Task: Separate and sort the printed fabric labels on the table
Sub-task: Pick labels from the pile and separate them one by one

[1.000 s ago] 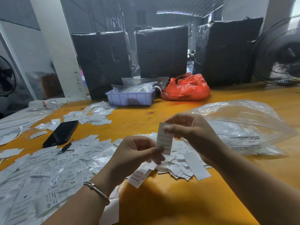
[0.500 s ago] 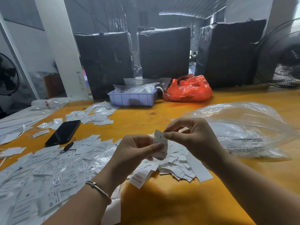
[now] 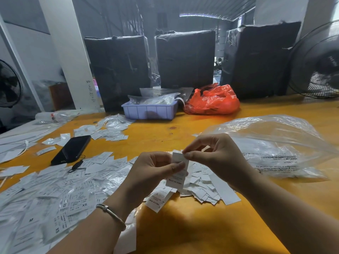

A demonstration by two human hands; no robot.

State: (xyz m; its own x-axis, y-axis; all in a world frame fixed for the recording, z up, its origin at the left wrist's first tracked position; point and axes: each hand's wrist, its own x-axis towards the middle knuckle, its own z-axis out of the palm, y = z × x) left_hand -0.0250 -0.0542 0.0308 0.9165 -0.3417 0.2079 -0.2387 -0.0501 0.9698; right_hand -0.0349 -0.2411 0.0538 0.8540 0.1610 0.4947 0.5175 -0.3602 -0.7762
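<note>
Between hands: label (image 3: 179, 169), left hand (image 3: 152, 173) gripping body, right hand (image 3: 214, 158) pinching top edge.

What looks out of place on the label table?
A black phone lies among the loose labels left of the hands, its lanyard trailing onto them, so it could get buried. The clear plastic bag on the right lies crumpled. Nothing looks damaged.

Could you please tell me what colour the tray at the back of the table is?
The tray is pale lilac-blue, seen in the head view.
</note>
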